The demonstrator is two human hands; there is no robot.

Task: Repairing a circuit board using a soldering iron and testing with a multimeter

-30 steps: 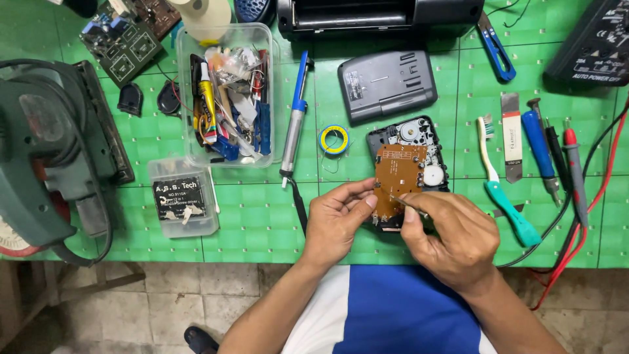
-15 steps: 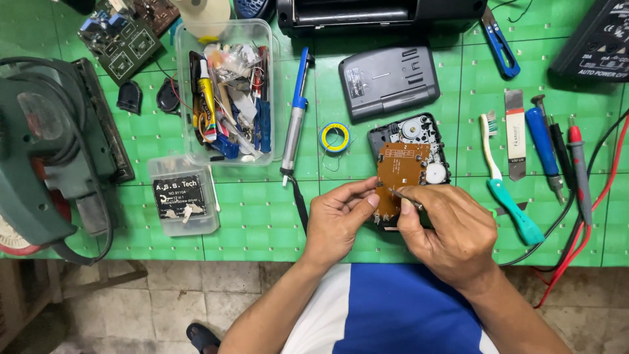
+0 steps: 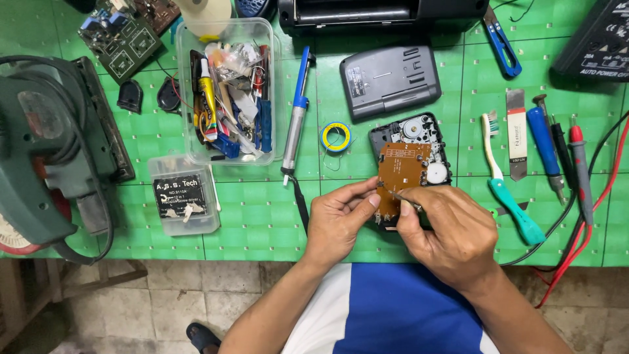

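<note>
Left hand [image 3: 337, 219] and right hand [image 3: 445, 233] pinched brown circuit board [image 3: 400, 177] over opened black device [image 3: 419, 134] | toothbrush [image 3: 508, 190] right, desoldering pump [image 3: 296, 115] left | green mat [image 3: 262, 216], tiled floor [image 3: 170, 295].

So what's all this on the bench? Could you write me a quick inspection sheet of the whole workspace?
Surface: green gridded mat on a table edge.
Job's things: brown circuit board lying over an opened black device; thin metal tool touching the board.
Clutter: clear tub of small tools, desoldering pump, solder reel, grey cover, toothbrush, green sander, small screwdriver case.
Grippers: left hand steadies the board's edge; right hand pinches the tool.
Cables: red and black probe leads at the right.
Surroundings: tiled floor below.
</note>
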